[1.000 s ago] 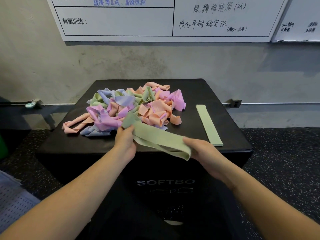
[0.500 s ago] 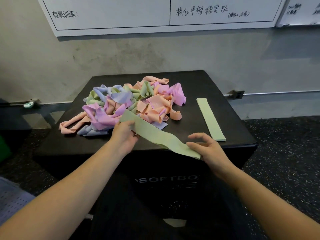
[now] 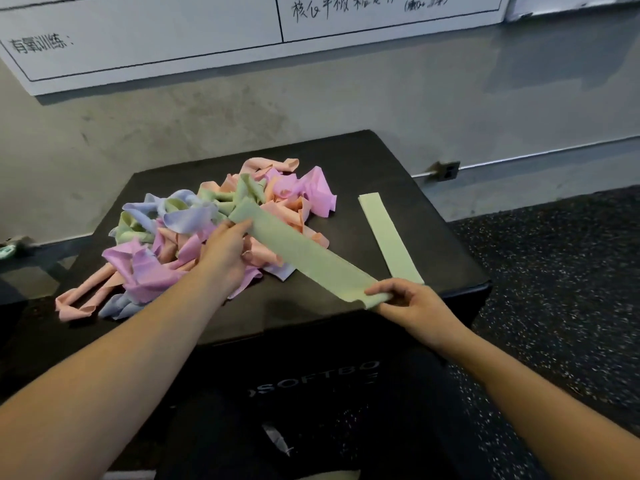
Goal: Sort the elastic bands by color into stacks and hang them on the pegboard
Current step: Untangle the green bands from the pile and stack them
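Landmark: the black box [image 3: 398,168], a padded block against the wall; all places below are read from it.
Held band: a pale green elastic band [image 3: 304,252] stretched flat in the air above the box's near half, running from the pile toward the near right corner.
Left hand: the left hand [image 3: 225,252] pinches the band's far end, thumb on top and fingers curled below, just over the pile.
Right hand: the right hand [image 3: 412,299] pinches the near end at the box's front edge, fingers bent around the fabric.
Pile: a tangled heap of bands [image 3: 194,233] in pink, peach, lilac and green covers the left and middle of the box top.
Green stack: one flattened green band [image 3: 389,237] lies alone on the right side of the box, apart from the pile.
Pegboard: I cannot tell where it is; it does not show clearly.
Handling: the band looks light, thin and limp, likely stretchy; it should sag or twist if held at one point, so taking it by both ends and keeping mild tension seems best.
Next step, as a judgement: lay it onto the flat green band, edges matched.
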